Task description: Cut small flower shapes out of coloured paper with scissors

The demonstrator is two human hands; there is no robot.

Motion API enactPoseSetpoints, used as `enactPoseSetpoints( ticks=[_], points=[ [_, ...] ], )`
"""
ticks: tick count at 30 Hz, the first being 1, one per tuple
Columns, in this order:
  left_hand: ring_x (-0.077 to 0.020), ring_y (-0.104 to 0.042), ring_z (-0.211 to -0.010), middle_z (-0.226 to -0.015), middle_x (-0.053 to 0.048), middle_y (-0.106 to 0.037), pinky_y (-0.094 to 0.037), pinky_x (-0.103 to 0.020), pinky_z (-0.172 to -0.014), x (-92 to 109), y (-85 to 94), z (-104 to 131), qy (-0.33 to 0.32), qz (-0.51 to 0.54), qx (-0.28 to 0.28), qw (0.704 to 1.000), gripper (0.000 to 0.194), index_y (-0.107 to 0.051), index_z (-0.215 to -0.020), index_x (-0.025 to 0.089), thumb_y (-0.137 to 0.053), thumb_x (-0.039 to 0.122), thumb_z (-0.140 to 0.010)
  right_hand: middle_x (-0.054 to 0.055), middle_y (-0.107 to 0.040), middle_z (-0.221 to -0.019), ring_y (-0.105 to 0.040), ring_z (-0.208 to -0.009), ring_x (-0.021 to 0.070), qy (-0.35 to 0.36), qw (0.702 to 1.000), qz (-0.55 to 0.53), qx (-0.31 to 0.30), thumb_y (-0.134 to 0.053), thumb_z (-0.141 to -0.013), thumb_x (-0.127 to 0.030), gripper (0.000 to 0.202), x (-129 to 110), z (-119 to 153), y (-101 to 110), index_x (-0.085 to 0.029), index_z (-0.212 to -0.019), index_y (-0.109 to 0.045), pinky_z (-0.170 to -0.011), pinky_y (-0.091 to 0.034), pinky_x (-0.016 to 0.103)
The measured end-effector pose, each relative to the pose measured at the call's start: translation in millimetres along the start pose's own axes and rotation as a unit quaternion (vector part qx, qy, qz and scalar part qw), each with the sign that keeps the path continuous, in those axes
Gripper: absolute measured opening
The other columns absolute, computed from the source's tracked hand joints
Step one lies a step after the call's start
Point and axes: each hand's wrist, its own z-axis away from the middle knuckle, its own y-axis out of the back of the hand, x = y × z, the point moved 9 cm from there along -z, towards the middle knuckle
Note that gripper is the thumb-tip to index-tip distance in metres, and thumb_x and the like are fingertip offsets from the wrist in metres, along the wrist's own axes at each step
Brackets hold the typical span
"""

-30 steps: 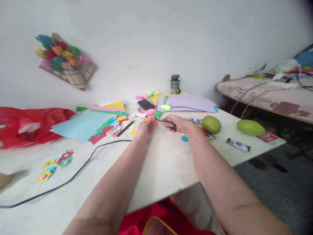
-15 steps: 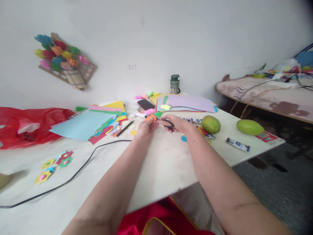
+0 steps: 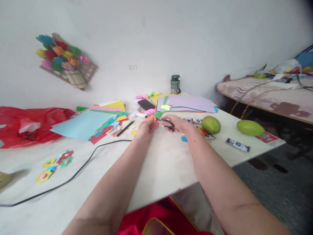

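Over the middle of the white table (image 3: 168, 163), my left hand (image 3: 144, 130) pinches a small piece of orange paper (image 3: 151, 118). Black-handled scissors (image 3: 169, 124) sit in my right hand (image 3: 179, 123), its fingers closed around the handles. Their blades point left and reach the orange paper; fingers partly hide where they meet. A black pencil-like stick (image 3: 125, 128) and paper scraps (image 3: 107, 130) lie left of my left hand. Below my right hand is a small blue paper piece (image 3: 184, 138). Paper flowers (image 3: 44, 176) rest on the table at the left.
A black cable (image 3: 85, 161) crosses the table's left side. Coloured sheets (image 3: 190, 101), a phone (image 3: 146, 104) and a green bottle (image 3: 175, 84) are at the back. Two green fruits, one a round fruit (image 3: 211, 124), and a tube (image 3: 238, 145) lie right. A red bag (image 3: 53, 119) is far left.
The view has shifted very slightly. My hands, the scissors and the orange paper stay in almost the same place.
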Motion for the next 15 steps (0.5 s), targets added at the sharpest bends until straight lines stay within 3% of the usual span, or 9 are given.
enactPoseSetpoints(
  ticks=[5, 15],
  points=[
    [-0.0152, -0.068, -0.065, -0.074, -0.007, -0.069, -0.057, -0.027, -0.071, 0.0, -0.3, -1.0, -0.004, -0.002, -0.013, 1.0, 0.011, -0.061, -0.087, 0.012, -0.061, 0.011, -0.076, -0.007, -0.049, -0.046, -0.039, -0.035, 0.0069, -0.009, 1.0, -0.009, 0.016, -0.061, -0.076, -0.026, 0.034, -1.5, 2.5, 1.9, -0.017, -0.106, -0.047, -0.034, -0.029, 0.016],
    [-0.0186, -0.069, -0.075, -0.077, -0.008, -0.069, -0.056, -0.029, -0.075, 0.8, 1.4, -1.1, -0.006, -0.001, -0.006, 1.0, 0.009, -0.061, -0.085, 0.013, -0.059, 0.011, -0.077, -0.007, -0.047, -0.045, -0.039, -0.036, 0.0084, -0.025, 0.999, -0.033, 0.014, -0.057, -0.076, -0.027, 0.031, -0.9, 3.0, 2.3, -0.018, -0.104, -0.049, -0.033, -0.029, 0.018]
  ],
)
